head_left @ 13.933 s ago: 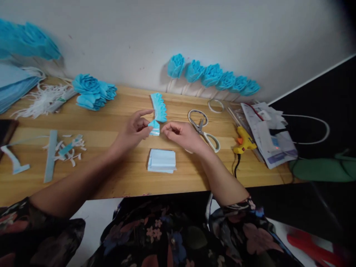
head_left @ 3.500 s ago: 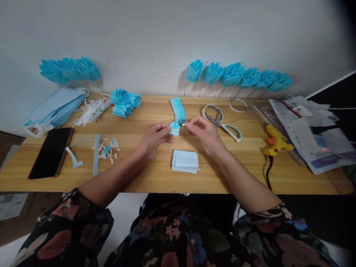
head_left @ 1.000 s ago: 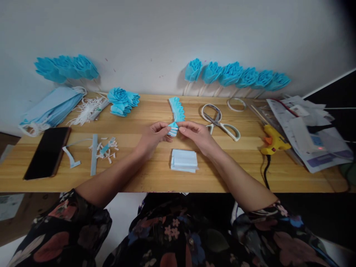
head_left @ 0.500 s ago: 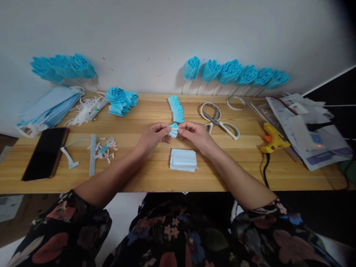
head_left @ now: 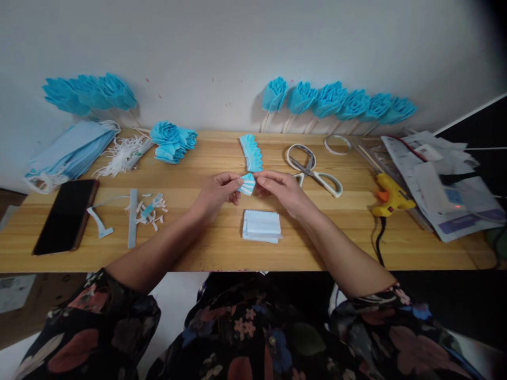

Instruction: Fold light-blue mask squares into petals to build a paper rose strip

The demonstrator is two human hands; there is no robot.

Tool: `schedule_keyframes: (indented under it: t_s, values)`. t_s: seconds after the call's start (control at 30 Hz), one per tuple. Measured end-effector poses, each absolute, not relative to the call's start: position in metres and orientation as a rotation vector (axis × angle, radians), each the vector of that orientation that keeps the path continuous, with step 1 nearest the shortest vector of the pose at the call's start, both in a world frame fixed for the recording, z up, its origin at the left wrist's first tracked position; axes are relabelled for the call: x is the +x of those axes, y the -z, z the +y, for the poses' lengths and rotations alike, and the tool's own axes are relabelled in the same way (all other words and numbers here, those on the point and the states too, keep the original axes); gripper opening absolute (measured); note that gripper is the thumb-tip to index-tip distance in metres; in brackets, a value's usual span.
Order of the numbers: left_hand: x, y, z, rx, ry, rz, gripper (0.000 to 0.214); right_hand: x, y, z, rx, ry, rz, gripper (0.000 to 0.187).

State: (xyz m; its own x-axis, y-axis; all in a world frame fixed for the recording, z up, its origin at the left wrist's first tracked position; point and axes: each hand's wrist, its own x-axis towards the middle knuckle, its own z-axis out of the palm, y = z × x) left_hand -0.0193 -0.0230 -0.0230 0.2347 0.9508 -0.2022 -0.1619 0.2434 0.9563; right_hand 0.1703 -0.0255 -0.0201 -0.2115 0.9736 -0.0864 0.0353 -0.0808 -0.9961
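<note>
My left hand (head_left: 217,191) and my right hand (head_left: 279,189) meet over the middle of the wooden table (head_left: 222,253). Both pinch one small folded blue petal piece (head_left: 247,184) with white stripes, held just above the tabletop. Right behind it lies a row of finished blue petals (head_left: 251,152). A stack of cut light-blue squares (head_left: 262,226) rests just in front of my hands.
White-handled scissors (head_left: 315,170), a tape ring (head_left: 337,144) and a yellow glue gun (head_left: 389,196) lie to the right, beside papers (head_left: 439,179). Blue fabric roses (head_left: 336,101) lean on the wall. Left: a rose (head_left: 171,140), masks (head_left: 67,153), scraps (head_left: 146,208), a phone (head_left: 65,215).
My right hand, which held a small white strip apart from the petal 3.5 s ago, has closed in on the petal piece. Both hands now pinch it; the piece has tilted slightly.
</note>
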Motion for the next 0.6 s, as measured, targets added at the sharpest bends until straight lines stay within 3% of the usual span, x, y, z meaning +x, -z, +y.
schedule_keyframes:
  t_s: [0.6]
  values:
    - [-0.0181, 0.0257, -0.0227, 1.214, -0.889, 1.007, 0.031, 0.1666, 0.0199, -0.0289, -1.191, -1.269, -1.608, 0.021]
